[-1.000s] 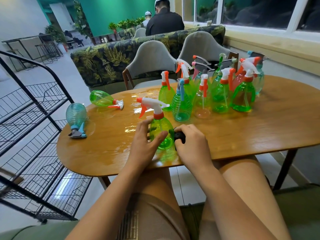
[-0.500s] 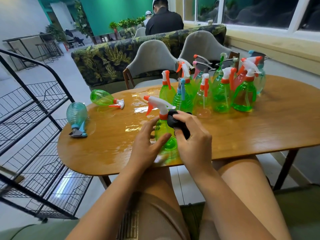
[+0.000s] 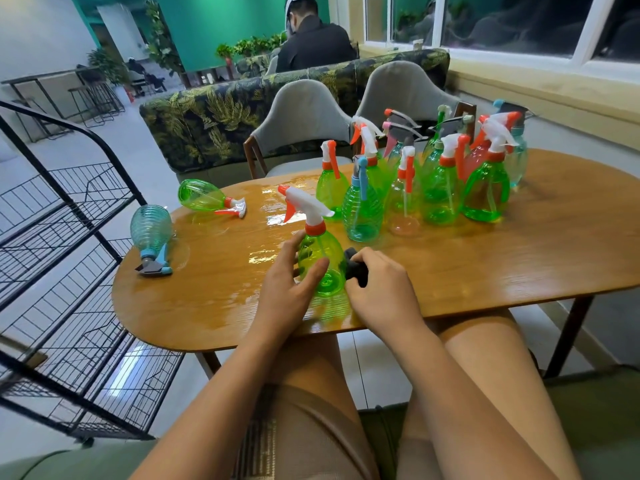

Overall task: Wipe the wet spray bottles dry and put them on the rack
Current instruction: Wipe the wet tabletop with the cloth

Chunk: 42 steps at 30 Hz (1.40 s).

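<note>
Fingers (image 3: 313, 273) of the left hand (image 3: 285, 289) are curled round a translucent green plastic spray bottle (image 3: 320, 252); a black cloth (image 3: 356, 268) is clenched in the right hand (image 3: 382, 294), pressed against its side. Bottle is stood on the wet wooden bench (image 3: 485, 268), near edge.

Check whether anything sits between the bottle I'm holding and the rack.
A teal bottle lies on its side at the table's left edge, roughly between the held bottle and the rack. A green bottle lies farther back. Lifting over should clear both.
</note>
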Tool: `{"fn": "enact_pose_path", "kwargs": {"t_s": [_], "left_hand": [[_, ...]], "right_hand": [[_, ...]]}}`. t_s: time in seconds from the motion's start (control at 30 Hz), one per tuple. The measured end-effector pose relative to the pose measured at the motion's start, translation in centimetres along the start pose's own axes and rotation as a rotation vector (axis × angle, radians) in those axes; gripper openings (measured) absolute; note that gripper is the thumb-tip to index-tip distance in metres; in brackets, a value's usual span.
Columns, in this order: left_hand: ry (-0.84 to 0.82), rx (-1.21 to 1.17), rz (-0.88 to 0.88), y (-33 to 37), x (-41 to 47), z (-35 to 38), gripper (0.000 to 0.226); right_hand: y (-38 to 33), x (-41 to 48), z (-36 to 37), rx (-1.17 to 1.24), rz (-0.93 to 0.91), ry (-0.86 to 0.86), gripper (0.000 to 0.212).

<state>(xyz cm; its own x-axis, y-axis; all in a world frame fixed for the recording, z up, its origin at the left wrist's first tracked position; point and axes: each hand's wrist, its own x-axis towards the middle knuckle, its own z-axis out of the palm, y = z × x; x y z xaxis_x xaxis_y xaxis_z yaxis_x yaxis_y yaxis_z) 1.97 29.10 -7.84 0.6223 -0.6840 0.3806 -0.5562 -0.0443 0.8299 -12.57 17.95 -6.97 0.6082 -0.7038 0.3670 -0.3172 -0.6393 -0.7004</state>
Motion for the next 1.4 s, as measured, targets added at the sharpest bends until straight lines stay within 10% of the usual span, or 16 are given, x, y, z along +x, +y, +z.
{"fn": "enact_pose_path", "kwargs": {"t_s": [0.7,1.4], "left_hand": [[-0.072,0.01,0.062,1.0,-0.2,-0.2,0.066],[-0.028,-0.061,-0.023,0.2,0.0,-0.2,0.069]], "right_hand": [[-2.5,-1.2,-1.3,0.238,-0.31,0.384,0.04],[0.2,-0.2,-0.3,-0.213,0.045,-0.026,0.033]]}}
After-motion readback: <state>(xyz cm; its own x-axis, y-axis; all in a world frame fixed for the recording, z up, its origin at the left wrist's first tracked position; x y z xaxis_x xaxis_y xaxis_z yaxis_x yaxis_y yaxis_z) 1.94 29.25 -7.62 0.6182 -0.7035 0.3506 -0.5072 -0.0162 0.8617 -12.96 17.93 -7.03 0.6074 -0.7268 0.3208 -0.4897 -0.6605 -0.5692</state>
